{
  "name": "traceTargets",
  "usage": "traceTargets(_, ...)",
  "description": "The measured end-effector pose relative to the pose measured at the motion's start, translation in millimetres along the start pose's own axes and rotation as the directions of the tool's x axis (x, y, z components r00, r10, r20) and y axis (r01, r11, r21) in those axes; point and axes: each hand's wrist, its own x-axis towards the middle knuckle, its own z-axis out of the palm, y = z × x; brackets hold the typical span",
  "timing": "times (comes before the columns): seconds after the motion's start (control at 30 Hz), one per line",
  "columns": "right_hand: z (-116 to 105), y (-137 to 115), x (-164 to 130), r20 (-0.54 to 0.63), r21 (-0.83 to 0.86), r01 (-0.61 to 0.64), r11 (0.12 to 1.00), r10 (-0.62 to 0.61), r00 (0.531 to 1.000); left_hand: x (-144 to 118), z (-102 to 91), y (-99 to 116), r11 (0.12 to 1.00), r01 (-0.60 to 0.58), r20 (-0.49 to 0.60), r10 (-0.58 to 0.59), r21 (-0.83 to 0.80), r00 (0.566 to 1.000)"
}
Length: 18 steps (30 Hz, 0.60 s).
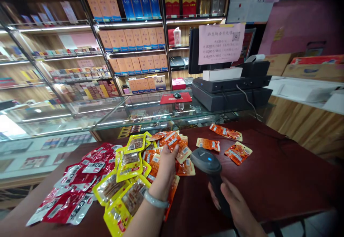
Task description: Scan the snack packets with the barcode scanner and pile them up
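My left hand, with a pale bangle on its wrist, reaches into a heap of orange snack packets. Its fingers are closed on an orange snack packet at the top of the heap. In my right hand is a black barcode scanner, gripped by its handle, with a small blue light on its head. Yellow-edged snack packets lie left of my left hand, and beyond them a pile of red packets. Apart from the heap, three orange packets rest beyond the scanner.
Everything lies on a dark red tabletop. Behind it stands a glass counter with a mouse on a red mat and a black cash register with cables. Shelves of boxed goods line the back wall.
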Motion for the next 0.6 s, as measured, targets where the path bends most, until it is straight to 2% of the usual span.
traceTargets(0.2, 1, 2, 0, -0.035, 0.000, -0.074, 0.997, 0.074, 0.997, 3, 0.8, -3, 0.995, -0.057, -0.077, 0.063, 0.077, 0.995)
traceTargets(0.33, -1, 4, 1, -0.034, 0.012, -0.077, 0.997, 0.077, 0.996, 5, -1.8, -5, 0.992, -0.086, -0.008, 0.087, 0.091, 0.996)
traceTargets(0.4, -2, 5, 1, -0.037, 0.027, -0.062, 0.998, 0.063, 0.997, 4, -3.0, -6, 0.984, -0.084, 0.005, 0.084, 0.155, 0.996)
traceTargets(0.5, -1, 4, 2, -0.051, 0.059, -0.040, 0.997, 0.043, 0.998, 2, 3.5, -9, 0.961, -0.018, 0.040, 0.008, 0.277, 0.999)
traceTargets(0.6, 1, 2, 3, -0.105, 0.094, -0.003, 0.996, 0.013, 0.994, 2, 28.0, -11, 0.937, 0.079, 0.153, -0.138, 0.341, 0.979)
